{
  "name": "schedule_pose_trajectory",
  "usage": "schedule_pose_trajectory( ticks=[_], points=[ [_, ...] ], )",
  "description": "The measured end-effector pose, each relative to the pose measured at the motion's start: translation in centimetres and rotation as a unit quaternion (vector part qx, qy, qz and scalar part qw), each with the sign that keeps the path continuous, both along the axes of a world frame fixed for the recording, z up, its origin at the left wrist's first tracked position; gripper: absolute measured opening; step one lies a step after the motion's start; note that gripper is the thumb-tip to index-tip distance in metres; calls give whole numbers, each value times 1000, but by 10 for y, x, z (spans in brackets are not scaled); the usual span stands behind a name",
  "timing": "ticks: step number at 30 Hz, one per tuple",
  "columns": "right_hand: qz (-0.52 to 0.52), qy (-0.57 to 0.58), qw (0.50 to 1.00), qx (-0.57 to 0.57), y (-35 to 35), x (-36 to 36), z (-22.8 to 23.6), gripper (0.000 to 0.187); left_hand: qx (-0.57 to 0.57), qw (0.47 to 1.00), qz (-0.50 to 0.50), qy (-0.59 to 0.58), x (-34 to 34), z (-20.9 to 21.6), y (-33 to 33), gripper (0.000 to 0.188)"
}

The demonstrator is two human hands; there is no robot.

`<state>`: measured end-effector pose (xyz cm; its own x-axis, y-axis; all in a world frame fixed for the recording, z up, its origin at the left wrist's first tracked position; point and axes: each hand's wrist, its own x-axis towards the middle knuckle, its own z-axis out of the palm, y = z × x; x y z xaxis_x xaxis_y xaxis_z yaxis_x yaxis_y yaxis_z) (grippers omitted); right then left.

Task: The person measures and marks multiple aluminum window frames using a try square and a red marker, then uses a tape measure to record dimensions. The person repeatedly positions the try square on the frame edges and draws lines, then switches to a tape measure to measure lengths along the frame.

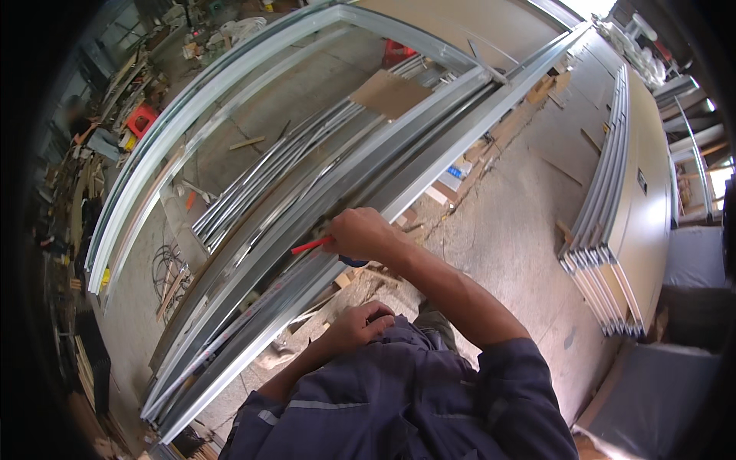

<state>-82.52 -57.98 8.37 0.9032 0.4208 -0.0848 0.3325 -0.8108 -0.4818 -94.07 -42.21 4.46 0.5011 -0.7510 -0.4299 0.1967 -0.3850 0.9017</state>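
Observation:
My right hand point(364, 234) is closed round a thin red pencil-like stick point(310, 246), held over the long grey metal profiles point(307, 230) in front of me. Its red end points left. Something dark blue point(353, 262) shows just below that hand; I cannot make out what it is. Close to my waist, my left hand point(359, 325) rests against the dark shirt with loosely bent fingers, thumb and forefinger apart, and nothing visible in it. The profiles lie inside a large silvery metal frame point(195, 96) that runs from lower left to upper right.
A brown cardboard piece point(389, 95) and thin metal rods point(268, 169) lie across the frame. Framed panels point(613, 215) stand stacked at right. Wood scraps point(247, 142) and cables point(172, 268) litter the floor. Another person point(100, 141) is at far left, near a red stool point(142, 120).

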Motion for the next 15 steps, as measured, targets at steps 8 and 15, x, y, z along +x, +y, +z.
schedule_pose_trajectory(
  ticks=[8,15],
  points=[
    [30,30,999,11,-177,78,16,30,-10,976,200,89,24,-16,-162,25],
    [1,73,997,-1,-304,169,8,33,4,969,243,53,97,0,-259,27]
  ],
)
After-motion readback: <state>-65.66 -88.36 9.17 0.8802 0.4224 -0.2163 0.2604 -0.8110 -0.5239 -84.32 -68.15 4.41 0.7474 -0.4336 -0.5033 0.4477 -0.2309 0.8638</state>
